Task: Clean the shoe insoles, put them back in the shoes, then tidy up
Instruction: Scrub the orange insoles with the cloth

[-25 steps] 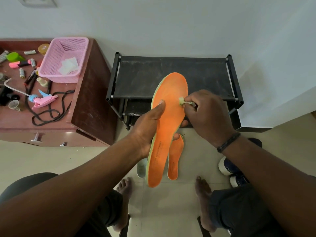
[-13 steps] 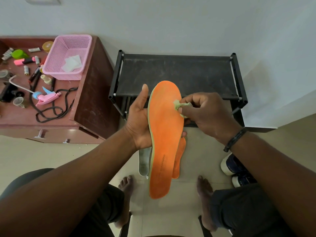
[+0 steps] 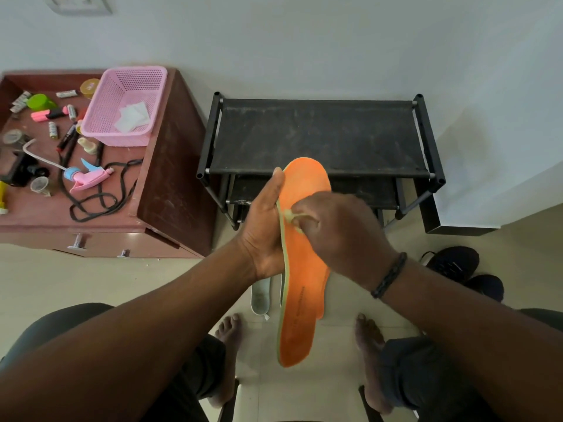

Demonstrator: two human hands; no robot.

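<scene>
My left hand (image 3: 264,229) holds an orange insole (image 3: 300,303) upright from its left edge, thumb along the rim near the toe. My right hand (image 3: 341,236) pinches a small pale green wipe (image 3: 292,215) and presses it on the insole's middle left part. A second orange insole (image 3: 325,287) lies on the floor, mostly hidden behind the held one. A pale green insole (image 3: 260,296) also lies on the floor beside it. Dark shoes (image 3: 454,266) sit on the floor at the right.
A black shoe rack (image 3: 316,135) stands against the wall ahead. On the brown cabinet (image 3: 170,178) at the left are a pink basket (image 3: 128,105) with white wipes, a pink spray head (image 3: 86,178), a black cord and several small items. My bare feet rest on the tiled floor.
The wipe in my right hand has moved down and left across the insole, from the right edge near the toe to the middle left. The insole has turned more upright.
</scene>
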